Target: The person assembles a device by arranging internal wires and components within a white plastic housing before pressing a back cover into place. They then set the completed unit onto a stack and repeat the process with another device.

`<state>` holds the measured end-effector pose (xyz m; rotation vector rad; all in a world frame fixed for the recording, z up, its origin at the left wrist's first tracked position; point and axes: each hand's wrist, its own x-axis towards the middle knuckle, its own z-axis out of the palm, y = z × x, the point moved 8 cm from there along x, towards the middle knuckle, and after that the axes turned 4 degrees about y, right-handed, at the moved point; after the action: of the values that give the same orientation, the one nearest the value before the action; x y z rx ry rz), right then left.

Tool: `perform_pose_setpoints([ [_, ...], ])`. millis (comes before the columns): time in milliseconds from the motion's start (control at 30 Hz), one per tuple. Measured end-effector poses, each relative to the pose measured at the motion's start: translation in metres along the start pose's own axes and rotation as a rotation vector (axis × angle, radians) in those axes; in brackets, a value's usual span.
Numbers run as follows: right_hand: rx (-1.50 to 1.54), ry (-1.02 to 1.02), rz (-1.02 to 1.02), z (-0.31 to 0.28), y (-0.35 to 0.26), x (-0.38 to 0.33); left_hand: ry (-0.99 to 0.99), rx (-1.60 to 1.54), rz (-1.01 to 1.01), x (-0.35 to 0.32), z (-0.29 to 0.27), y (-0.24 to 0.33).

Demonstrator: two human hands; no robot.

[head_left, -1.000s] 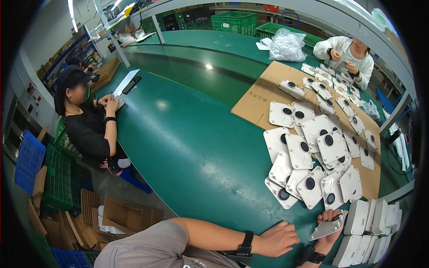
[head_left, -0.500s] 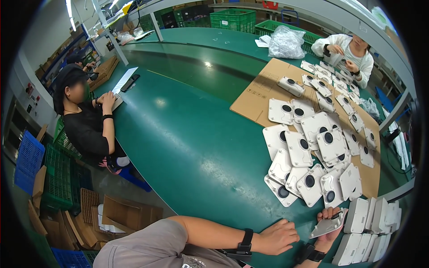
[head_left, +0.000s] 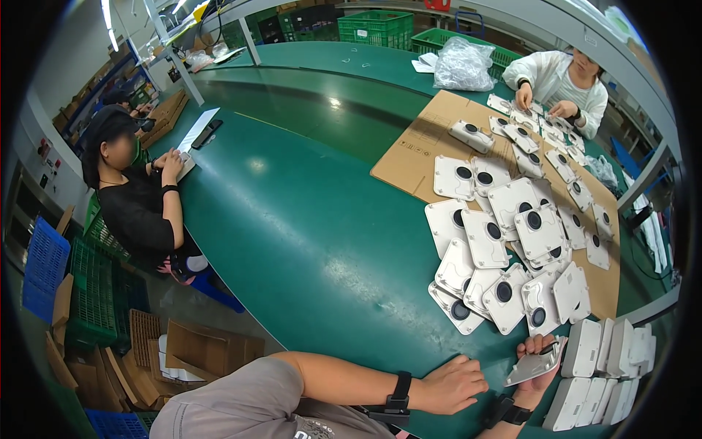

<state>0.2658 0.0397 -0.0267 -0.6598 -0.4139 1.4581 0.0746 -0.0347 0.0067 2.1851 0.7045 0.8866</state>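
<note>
My right hand holds a flat white plastic cover tilted above the near edge of the green table. Just to its left, my left hand rests on the table with fingers loosely curled and nothing in it; a black watch sits on that wrist. A heap of several white covers with round dark holes lies just beyond both hands. White covers stacked on edge stand to the right of my right hand.
A brown cardboard sheet lies under the far covers. A person in white works at the far right, a person in black sits at the left. Green crates, a clear bag and cardboard boxes surround the table.
</note>
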Motion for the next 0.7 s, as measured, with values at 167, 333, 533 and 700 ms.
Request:
perform_pose_setpoints([
  [167, -0.012, 0.017, -0.001, 0.004, -0.0003, -0.001, 0.009, 0.011, 0.002, -0.0005, -0.0007, -0.0004],
  [333, -0.015, 0.025, 0.001, 0.0039, 0.0, -0.001, -0.002, 0.007, -0.005, 0.0, -0.0013, 0.0001],
  [533, -0.017, 0.029, 0.005, 0.0026, -0.0007, -0.0004, 0.006, 0.008, -0.003, -0.0006, 0.0005, -0.0007],
  [700, -0.013, 0.026, 0.007, 0.002, -0.0002, -0.0012, -0.013, 0.001, -0.018, -0.0012, 0.0002, -0.0012],
])
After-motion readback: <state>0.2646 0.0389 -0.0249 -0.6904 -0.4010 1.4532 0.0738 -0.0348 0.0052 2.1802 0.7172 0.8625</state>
